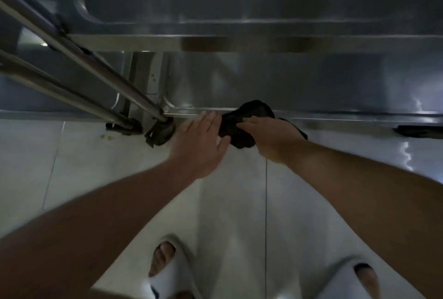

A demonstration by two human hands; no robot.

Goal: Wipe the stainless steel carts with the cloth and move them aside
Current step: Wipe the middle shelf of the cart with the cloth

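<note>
I am seeing everything dim and grey-blue, with no lamp showing. Glare is streaking the cart (239, 44) along its rails and flaring at the right edge in a wavy white reflection. The floor (239, 190) is glowing palest, giving back a soft sheen between my arms. Motion blur is smearing my left hand (200, 145) and both forearms. The wide lens is bending the poles (79, 58) and swelling my arms toward the bottom corners.

You are looking down at a pale, glossy tiled floor (79, 174) with thin dark grout lines. The light is dim and bluish. A few small yellowish crumbs (107, 137) lie on the tiles at your left.
</note>
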